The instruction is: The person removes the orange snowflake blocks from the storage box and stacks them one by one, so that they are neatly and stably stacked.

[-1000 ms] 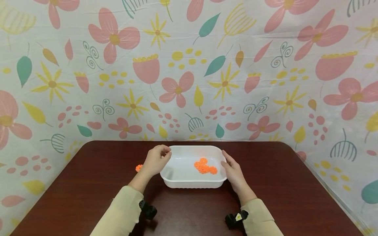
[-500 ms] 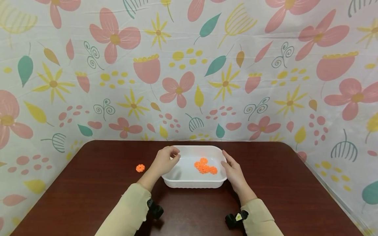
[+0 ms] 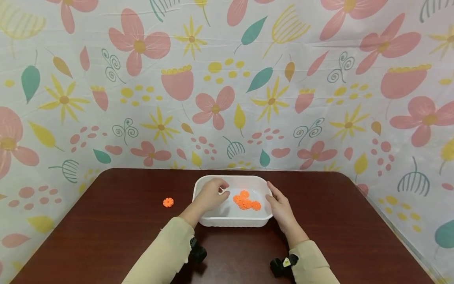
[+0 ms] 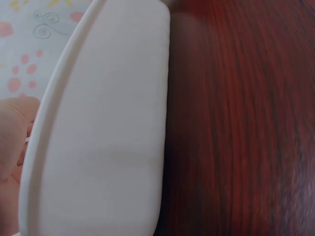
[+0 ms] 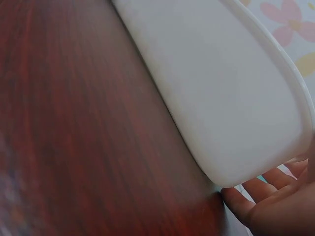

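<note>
A white rectangular basin (image 3: 234, 223) with rounded corners stands on the table. Inside, toward its right half, lies a small heap of orange notched discs (image 3: 244, 201). My left hand (image 3: 212, 195) hovers over the basin's left half, thumb and bent fingers apart and nothing seen between them. In the left wrist view the basin's wall hides most of that hand. At the right end my right hand (image 3: 280, 203) holds the basin by its rim, thumb on the near side; in the right wrist view its fingers (image 5: 238, 204) reach around the basin's corner.
One orange notched disc (image 3: 168, 202) lies on the dark red-brown table (image 3: 117, 221), left of the basin. A floral cloth (image 3: 213, 138) hangs behind the table. Each sleeve carries a small black wrist device, one of them the left device (image 3: 198, 252).
My left hand has moved right, from the basin's left rim to above its inside, uncovering the lone disc on the table. The right hand, the basin and the heap stay put.
</note>
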A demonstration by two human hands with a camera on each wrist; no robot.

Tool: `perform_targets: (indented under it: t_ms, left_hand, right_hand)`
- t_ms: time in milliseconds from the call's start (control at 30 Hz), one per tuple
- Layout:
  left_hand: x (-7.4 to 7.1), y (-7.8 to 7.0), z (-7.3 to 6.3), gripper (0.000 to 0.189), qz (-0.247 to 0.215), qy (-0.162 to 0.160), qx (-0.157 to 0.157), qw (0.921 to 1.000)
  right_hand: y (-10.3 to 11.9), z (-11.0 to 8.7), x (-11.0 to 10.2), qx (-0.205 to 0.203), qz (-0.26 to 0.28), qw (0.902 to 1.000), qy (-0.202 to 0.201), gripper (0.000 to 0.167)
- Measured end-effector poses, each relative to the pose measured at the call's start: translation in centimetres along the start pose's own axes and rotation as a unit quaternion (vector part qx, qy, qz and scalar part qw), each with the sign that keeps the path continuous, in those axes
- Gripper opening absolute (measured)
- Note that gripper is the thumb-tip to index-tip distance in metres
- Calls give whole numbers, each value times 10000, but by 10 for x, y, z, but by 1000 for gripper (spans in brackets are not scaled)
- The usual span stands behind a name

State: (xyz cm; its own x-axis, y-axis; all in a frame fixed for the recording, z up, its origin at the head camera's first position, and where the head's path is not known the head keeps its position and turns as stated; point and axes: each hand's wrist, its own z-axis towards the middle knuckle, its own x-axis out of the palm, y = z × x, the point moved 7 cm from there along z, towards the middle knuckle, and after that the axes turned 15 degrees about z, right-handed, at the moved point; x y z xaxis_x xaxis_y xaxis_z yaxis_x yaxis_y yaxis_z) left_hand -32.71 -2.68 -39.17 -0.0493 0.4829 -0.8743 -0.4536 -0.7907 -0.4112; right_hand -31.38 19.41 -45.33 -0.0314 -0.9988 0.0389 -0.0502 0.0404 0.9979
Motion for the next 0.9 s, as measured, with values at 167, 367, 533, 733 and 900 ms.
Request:
perform_targets:
  t_ms: [167, 367, 533, 733, 900]
  left_hand:
    - [12, -5, 5, 21, 30, 228, -65, 9997]
    - [24, -9, 12, 19, -19, 288, -91, 9995]
    - [30, -12, 17, 19, -59, 281, -110, 9995]
    - [34, -13, 25, 17, -151, 314, -378, 9987]
    - [42, -9, 28, 15, -226, 544, -607, 9964]
  right_hand:
    - [-1, 0, 0, 20, -34, 10000, -2, 50]
    - [0, 0, 0, 18, -33, 10000, -10, 50]
    - [-1, -1, 1, 47, -50, 10000, 1, 50]
    - [0, -1, 1, 60, -85, 9999, 31, 50]
    - [2, 0, 2, 62, -92, 9999, 43, 51]
